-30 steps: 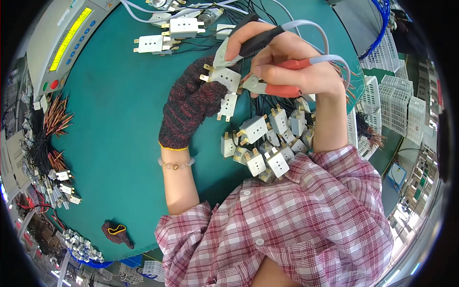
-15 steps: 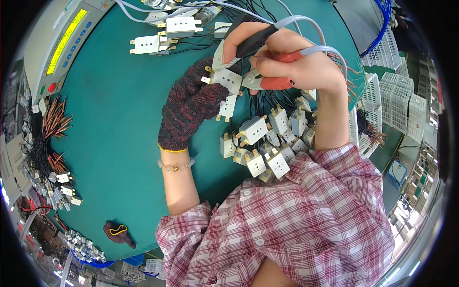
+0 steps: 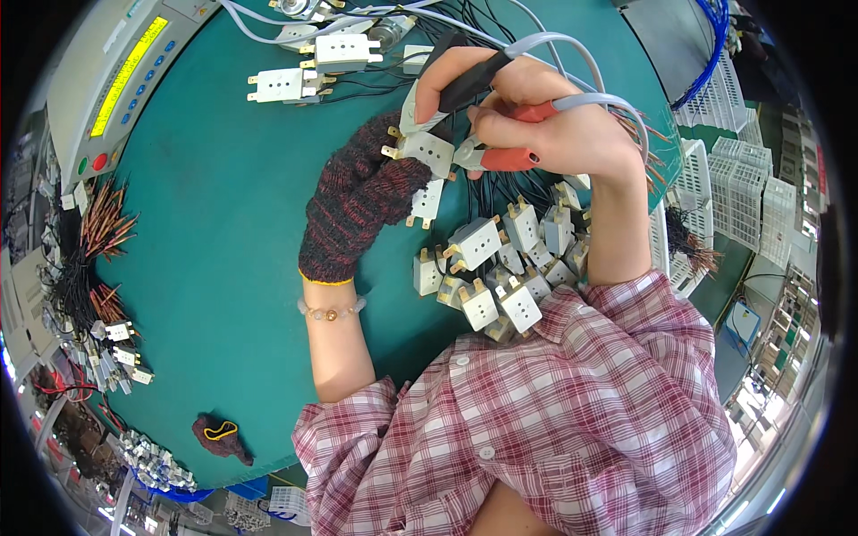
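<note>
My left hand (image 3: 353, 192), in a dark knitted glove, is closed around white plug-like blocks with brass tabs. The upper white block (image 3: 427, 154) shows between the gloved fingers, and a second block (image 3: 426, 202) sits just below it. My bare right hand (image 3: 554, 121) grips two test clips together. The black-handled clip (image 3: 469, 82) has its metal jaws at the upper block's top left. The red-handled clip (image 3: 500, 159) points its jaws at that block's right side; whether they bite on a tab I cannot tell.
Several wired white blocks (image 3: 474, 243) are heaped near my body. More blocks (image 3: 344, 52) lie at the back. A meter with a yellow display (image 3: 130, 76) stands at the left, above copper-ended wire bundles (image 3: 107, 223). A spare glove (image 3: 221, 438) lies near the front edge. White baskets (image 3: 742, 192) stand at right.
My right hand and the red clip's handle have shifted slightly left. The gloved hand keeps its hold on the blocks, and the view has moved a little.
</note>
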Demonstrator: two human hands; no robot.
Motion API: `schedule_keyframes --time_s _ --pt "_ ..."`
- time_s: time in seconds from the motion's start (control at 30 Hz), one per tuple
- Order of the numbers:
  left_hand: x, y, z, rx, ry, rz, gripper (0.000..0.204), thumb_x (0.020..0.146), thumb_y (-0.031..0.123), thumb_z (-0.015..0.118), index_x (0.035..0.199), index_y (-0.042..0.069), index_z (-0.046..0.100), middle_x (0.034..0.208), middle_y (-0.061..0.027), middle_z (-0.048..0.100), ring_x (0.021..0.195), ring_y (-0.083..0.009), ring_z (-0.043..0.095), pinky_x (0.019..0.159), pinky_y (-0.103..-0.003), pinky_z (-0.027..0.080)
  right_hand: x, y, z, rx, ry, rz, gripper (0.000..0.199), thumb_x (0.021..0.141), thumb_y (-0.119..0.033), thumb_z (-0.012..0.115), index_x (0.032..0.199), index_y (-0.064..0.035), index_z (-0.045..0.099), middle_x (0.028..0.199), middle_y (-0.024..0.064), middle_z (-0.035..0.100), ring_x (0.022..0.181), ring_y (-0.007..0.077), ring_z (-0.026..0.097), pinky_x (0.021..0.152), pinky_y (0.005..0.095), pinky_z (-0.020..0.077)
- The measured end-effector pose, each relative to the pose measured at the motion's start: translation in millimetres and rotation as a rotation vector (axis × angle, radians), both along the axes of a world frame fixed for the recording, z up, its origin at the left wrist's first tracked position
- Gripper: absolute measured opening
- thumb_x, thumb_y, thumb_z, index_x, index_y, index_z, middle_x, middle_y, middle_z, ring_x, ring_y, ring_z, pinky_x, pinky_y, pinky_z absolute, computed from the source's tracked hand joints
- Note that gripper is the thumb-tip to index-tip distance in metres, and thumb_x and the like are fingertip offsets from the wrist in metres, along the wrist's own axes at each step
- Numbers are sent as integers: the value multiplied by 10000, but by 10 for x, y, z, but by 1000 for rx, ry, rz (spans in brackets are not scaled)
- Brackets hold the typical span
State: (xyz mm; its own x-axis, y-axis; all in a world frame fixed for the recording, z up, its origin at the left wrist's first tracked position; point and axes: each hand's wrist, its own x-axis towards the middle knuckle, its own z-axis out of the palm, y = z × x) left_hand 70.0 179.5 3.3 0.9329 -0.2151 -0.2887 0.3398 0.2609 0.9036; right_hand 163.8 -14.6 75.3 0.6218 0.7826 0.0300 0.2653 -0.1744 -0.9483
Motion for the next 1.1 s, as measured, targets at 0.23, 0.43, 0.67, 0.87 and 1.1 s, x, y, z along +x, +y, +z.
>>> schedule_keyframes --time_s 0.23,0.43,0.67,0.87,1.1 --pt "5 -4 26 13 23 33 418 860 171 606 1241 33 501 917 -13 614 661 -46 519 546 -178 406 -21 24 19 -22 -29 -12 256 730 6 474 946 -28 609 799 23 581 588 85 588 556 214 478" --pt "3 -1 -9 -45 26 62 443 852 161 617 1259 36 494 993 -26 619 683 -47 523 544 -176 404 -13 12 -20 53 40 -15 253 727 12 461 937 -10 601 918 21 575 600 79 563 563 215 473" --pt "-9 -13 -23 13 17 46 437 870 179 613 1265 35 493 1042 -18 619 751 -44 541 582 -172 419 -4 -15 26 19 76 -3 137 722 71 434 761 37 561 1040 119 577 730 94 528 611 224 422" --pt "-15 -1 61 37 12 27 425 878 192 608 1259 38 501 1014 -10 617 733 -45 534 574 -175 408 6 -11 36 31 97 -9 140 723 64 432 755 32 564 1041 112 582 703 93 525 604 220 411" --pt "-19 -10 37 24 11 45 429 875 215 612 1250 34 508 974 -2 612 678 -40 501 544 -178 377 9 6 11 11 97 -4 252 723 30 447 915 2 608 964 12 592 631 88 570 591 222 488"
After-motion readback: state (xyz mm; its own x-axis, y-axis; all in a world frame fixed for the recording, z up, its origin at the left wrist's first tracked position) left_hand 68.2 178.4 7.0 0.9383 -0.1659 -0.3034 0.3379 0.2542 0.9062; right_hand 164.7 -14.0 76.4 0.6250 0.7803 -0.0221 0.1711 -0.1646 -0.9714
